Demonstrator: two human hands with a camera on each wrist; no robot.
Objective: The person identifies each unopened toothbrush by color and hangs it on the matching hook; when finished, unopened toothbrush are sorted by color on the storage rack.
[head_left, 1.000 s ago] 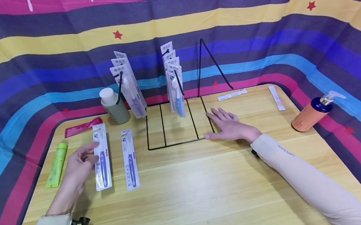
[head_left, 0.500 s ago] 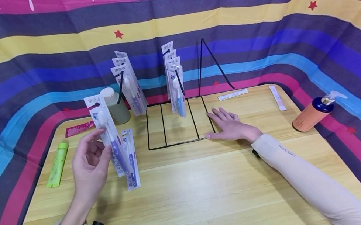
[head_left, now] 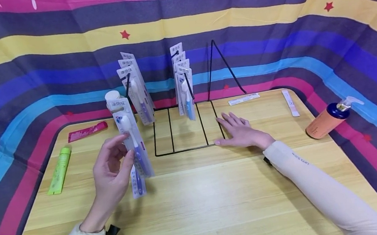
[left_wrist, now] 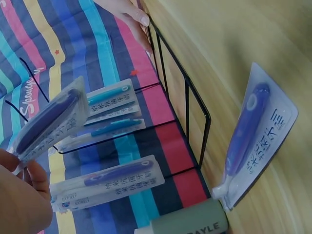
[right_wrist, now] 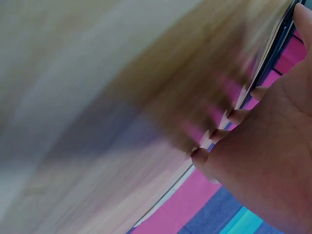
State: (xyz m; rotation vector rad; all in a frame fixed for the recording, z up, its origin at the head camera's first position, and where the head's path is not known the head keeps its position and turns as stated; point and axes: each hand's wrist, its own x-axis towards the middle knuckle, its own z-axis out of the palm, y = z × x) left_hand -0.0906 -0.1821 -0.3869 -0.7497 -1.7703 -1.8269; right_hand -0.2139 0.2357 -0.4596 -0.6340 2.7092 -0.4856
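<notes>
My left hand [head_left: 112, 169] pinches a packaged purple toothbrush [head_left: 134, 143] by the edge of its blister pack, raised and tilted above the table. Beneath it another packaged toothbrush [left_wrist: 248, 126] lies on the wood, partly hidden in the head view. A black wire rack [head_left: 172, 135] stands at the centre back. On its left hook hang several purple toothbrush packs [head_left: 142, 99]; on its middle hook, several blue ones [head_left: 186, 94]. Its right hook [head_left: 227, 64] is bare. My right hand [head_left: 240, 130] rests with fingers extended on the right side of the rack's base.
A grey-green bottle [left_wrist: 190, 222] stands behind the held pack. At left lie a pink tube [head_left: 87, 131] and a green tube [head_left: 59, 171]. At right are an orange pump bottle [head_left: 326, 120] and two slim white packets [head_left: 290, 103]. A striped cloth [head_left: 270, 38] surrounds the table.
My left hand has lifted the toothbrush pack off the table and carried it right, over the other pack and in front of the bottle. My right hand has stayed on the rack.
</notes>
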